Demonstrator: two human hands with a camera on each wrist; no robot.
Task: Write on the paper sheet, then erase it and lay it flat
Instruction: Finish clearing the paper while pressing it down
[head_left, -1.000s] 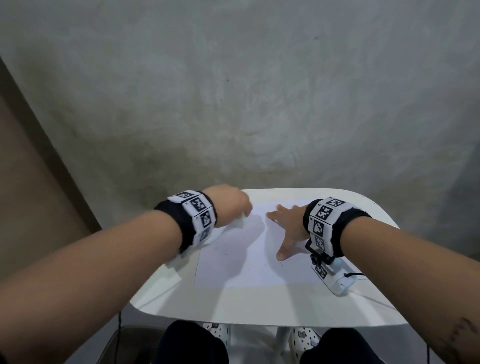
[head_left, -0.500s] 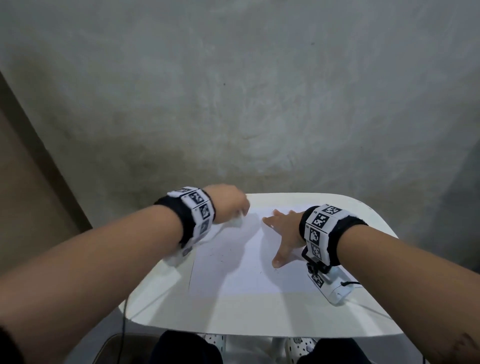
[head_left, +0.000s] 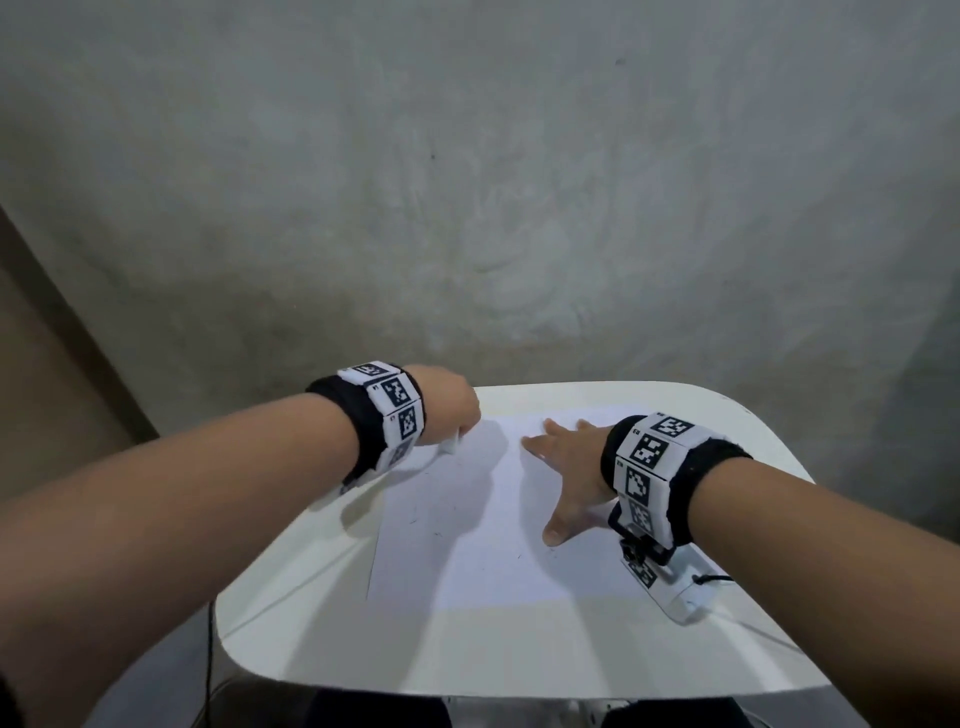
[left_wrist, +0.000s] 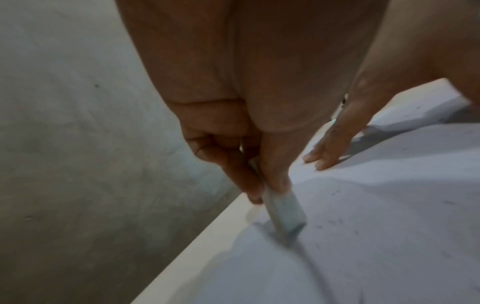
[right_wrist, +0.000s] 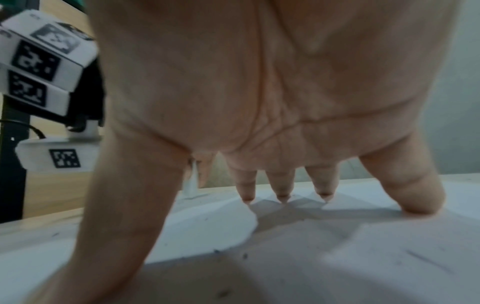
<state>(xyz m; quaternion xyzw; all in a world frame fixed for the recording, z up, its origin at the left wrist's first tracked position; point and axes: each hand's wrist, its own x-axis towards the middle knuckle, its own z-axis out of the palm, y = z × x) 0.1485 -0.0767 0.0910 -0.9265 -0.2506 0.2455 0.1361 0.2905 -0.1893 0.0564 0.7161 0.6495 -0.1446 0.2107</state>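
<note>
A white paper sheet (head_left: 467, 551) lies on a small white table (head_left: 519, 654). My left hand (head_left: 447, 410) pinches a pale eraser (head_left: 453, 446) between thumb and fingers. In the left wrist view the eraser (left_wrist: 283, 209) stands on end, its lower tip pressed to the paper (left_wrist: 376, 236) near the far left edge. My right hand (head_left: 561, 467) lies on the sheet's right half with its fingers spread. In the right wrist view its fingertips (right_wrist: 283, 198) press down on the paper (right_wrist: 350, 246). Small dark crumbs and faint marks dot the sheet.
A white tagged device (head_left: 675, 592) with a cable rests on the table by my right wrist. The table's left edge (left_wrist: 207, 236) runs just beside the eraser. A grey wall (head_left: 467, 208) stands right behind the table.
My left hand with the eraser has shifted a little to the left on the far part of the sheet. The right hand has stayed spread on the paper.
</note>
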